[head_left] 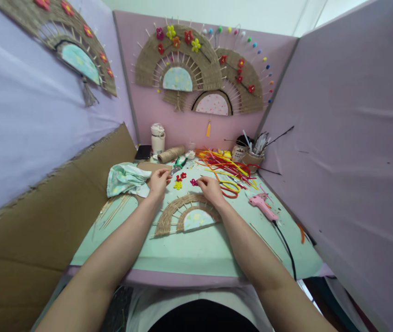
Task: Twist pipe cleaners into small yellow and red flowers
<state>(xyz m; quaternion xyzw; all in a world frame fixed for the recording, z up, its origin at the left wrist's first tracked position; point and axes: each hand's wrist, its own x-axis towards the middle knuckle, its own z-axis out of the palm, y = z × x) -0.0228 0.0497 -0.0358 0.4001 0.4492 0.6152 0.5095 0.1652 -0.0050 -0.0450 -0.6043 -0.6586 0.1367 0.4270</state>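
Note:
My right hand [210,188] has its fingertips closed on the edge of a small magenta flower [194,182], apparently bent from fuzzy pipe cleaner. To the left, my left hand [160,180] is pinched together; whatever it holds is too small to make out. Between the hands lie a yellow flower [178,185] and small red flowers [183,175]. Just below them rests a half-round fan [172,212] of wound twine on thin sticks, with a pale green floral cloth centre [198,219]. My right wrist covers part of its upper right side.
A pink glue gun [263,206] with a black cord lies right. Scissors [230,188], bundled pipe cleaners [224,162] and green-handled pliers [179,163] lie behind the hands. Left are crumpled cloth [125,179] and sticks [115,212]; a bottle [158,138] and twine roll [171,154] stand back.

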